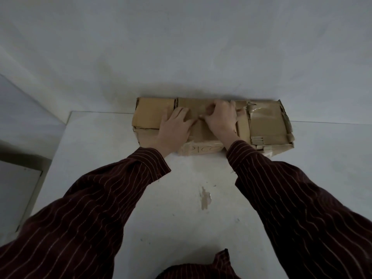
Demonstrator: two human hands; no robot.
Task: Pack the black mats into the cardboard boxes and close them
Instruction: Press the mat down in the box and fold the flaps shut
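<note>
Cardboard box (265, 121) sits at the far edge of the white table (141, 228), its back against the wall (181, 47), long side facing the person. Top is folded shut, no mat visible. Top is in 3 sections: a plain flap on the left, a middle part under the hands, and a torn, creased right end with tape (259, 112) across it. Dark handwriting (203, 149) on the front face, not legible. Left hand (175, 125) lies flat on the top left of centre, fingers straight and spread, pressing the cardboard, gripping nothing. Right hand (220, 115) is just beside it at the centre, knuckles up, fingers curled down onto the top; can't tell if it pinches a flap edge or only presses. The 2 thumbs nearly meet over the middle seam. Both arms wear dark red pinstriped sleeves (100, 198). 1 chipped brown patch (205, 198) on the table surface, nearer the person, well apart from the box.
</note>
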